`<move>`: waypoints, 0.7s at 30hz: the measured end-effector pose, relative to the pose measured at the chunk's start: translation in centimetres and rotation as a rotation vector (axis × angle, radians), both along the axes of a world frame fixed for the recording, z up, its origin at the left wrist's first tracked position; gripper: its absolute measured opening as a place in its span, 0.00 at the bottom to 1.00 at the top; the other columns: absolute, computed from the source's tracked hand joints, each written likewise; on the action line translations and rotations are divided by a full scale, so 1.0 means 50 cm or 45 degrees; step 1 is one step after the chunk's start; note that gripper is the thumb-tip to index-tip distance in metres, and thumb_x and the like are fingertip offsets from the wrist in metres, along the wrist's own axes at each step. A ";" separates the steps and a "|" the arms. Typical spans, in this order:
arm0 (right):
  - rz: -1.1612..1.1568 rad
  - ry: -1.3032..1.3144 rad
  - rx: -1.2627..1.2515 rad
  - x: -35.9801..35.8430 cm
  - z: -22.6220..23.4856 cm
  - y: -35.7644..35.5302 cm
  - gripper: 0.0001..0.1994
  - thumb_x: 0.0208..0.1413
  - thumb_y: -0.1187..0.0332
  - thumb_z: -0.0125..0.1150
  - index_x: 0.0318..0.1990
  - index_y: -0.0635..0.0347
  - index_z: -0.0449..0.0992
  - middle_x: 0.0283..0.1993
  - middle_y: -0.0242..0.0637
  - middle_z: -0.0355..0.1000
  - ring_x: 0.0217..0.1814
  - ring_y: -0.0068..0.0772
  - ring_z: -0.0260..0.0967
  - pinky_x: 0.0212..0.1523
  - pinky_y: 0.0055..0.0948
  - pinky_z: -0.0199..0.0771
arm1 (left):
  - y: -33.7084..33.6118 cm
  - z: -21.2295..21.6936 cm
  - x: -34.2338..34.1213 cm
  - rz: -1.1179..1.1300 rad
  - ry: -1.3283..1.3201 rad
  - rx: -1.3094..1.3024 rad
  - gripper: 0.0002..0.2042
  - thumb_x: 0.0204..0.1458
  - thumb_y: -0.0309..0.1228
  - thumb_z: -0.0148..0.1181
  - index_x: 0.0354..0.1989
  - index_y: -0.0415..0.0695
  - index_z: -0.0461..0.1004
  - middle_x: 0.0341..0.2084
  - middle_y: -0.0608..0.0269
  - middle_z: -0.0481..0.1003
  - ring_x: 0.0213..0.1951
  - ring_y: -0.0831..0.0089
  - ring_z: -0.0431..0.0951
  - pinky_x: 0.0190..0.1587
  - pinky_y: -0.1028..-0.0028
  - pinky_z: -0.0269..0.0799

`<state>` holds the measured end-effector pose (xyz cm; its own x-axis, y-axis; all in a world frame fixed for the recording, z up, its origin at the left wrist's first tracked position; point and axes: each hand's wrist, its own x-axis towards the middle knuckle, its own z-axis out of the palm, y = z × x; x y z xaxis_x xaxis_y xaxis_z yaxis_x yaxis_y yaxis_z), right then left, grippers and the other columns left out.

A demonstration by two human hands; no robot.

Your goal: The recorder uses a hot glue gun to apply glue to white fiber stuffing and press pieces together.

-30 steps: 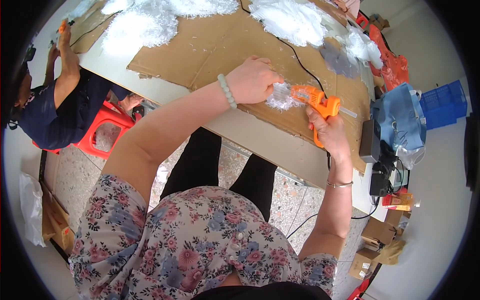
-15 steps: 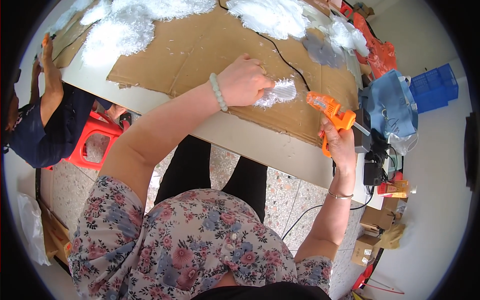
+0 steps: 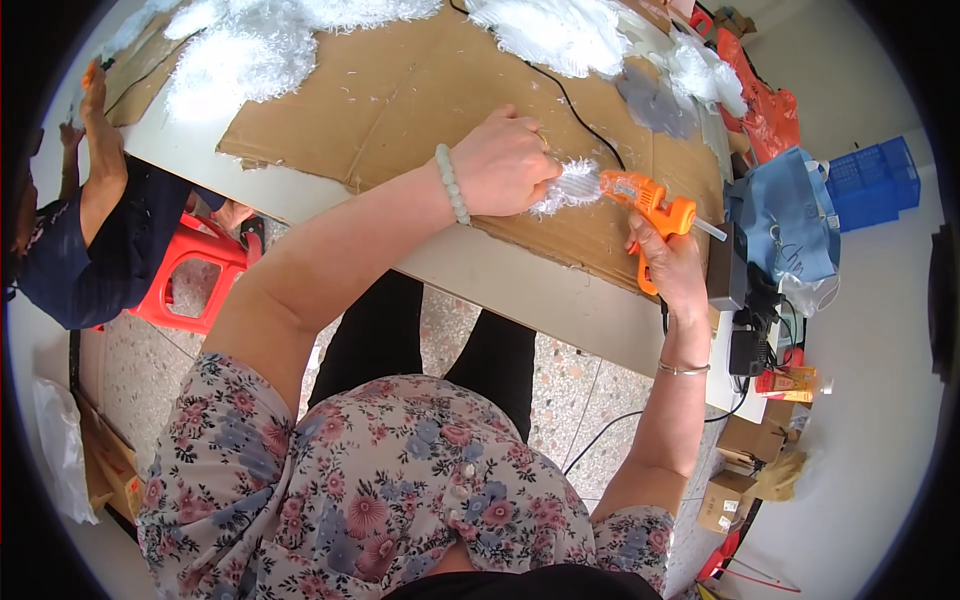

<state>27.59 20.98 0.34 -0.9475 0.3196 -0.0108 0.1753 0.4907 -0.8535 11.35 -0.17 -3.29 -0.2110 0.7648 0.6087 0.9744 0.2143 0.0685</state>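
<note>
Surface: white worktable with a large sheet of brown corrugated cardboard laid flat over most of its top; speckled terrazzo floor shows beneath the near edge.
Left hand: left hand rests knuckles-up on the cardboard, fingers curled down and closed onto the near end of a small tuft of white feathery fluff; a pale green bead bracelet circles the wrist.
Right hand: right hand is wrapped fully round the handle of an orange hot-glue gun, grip closed; a thin metal bangle sits on the wrist.
Glue gun position: held just above the cardboard near the table's right end, nozzle pointing left and meeting the free end of the tuft; a clear glue stick protrudes from its rear.
Tuft position: lying on the cardboard between the two hands, partly hidden under the left fingers.
Cable: black cord runs across the cardboard past the left hand.
Materials: heaps of white fluffy fibre along the far side of the sheet; grey flat cut-out at the far right.
Right end: blue fabric bag, blue plastic crate, black box.
Other person: seated at left in dark clothing on a red plastic stool, one arm raised to the table edge.
</note>
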 end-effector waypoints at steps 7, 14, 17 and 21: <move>0.014 -0.035 -0.012 0.002 0.009 0.003 0.13 0.57 0.61 0.58 0.39 0.62 0.71 0.29 0.29 0.67 0.29 0.21 0.65 0.32 0.22 0.64 | 0.000 -0.003 0.002 -0.005 0.004 0.051 0.04 0.38 0.30 0.57 0.16 0.47 0.76 0.14 0.64 0.72 0.29 0.66 0.72 0.36 0.66 0.62; 0.034 -0.058 0.008 0.009 0.012 0.004 0.13 0.57 0.60 0.59 0.39 0.63 0.71 0.29 0.28 0.66 0.28 0.20 0.64 0.31 0.21 0.65 | 0.000 -0.007 -0.002 0.014 0.020 0.034 0.04 0.39 0.30 0.57 0.16 0.47 0.76 0.14 0.64 0.72 0.29 0.67 0.72 0.36 0.66 0.62; -0.010 -0.071 0.044 0.017 0.018 -0.001 0.14 0.57 0.60 0.59 0.38 0.62 0.71 0.28 0.27 0.66 0.28 0.19 0.63 0.31 0.20 0.64 | 0.000 -0.005 -0.001 0.002 0.020 0.049 0.04 0.39 0.30 0.57 0.16 0.47 0.76 0.14 0.64 0.72 0.29 0.67 0.72 0.36 0.66 0.62; 0.000 -0.085 0.025 0.027 0.021 0.000 0.13 0.56 0.59 0.59 0.37 0.62 0.71 0.28 0.27 0.66 0.28 0.19 0.63 0.29 0.20 0.64 | 0.001 -0.004 -0.001 0.004 0.022 0.032 0.05 0.39 0.30 0.56 0.16 0.47 0.75 0.14 0.64 0.73 0.29 0.66 0.72 0.35 0.66 0.62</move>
<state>28.94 20.98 1.39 -0.9449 0.3203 -0.0674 0.2312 0.5072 -0.8302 11.32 -0.12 -3.50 -0.2027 0.7485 0.6314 0.9748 0.2156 0.0574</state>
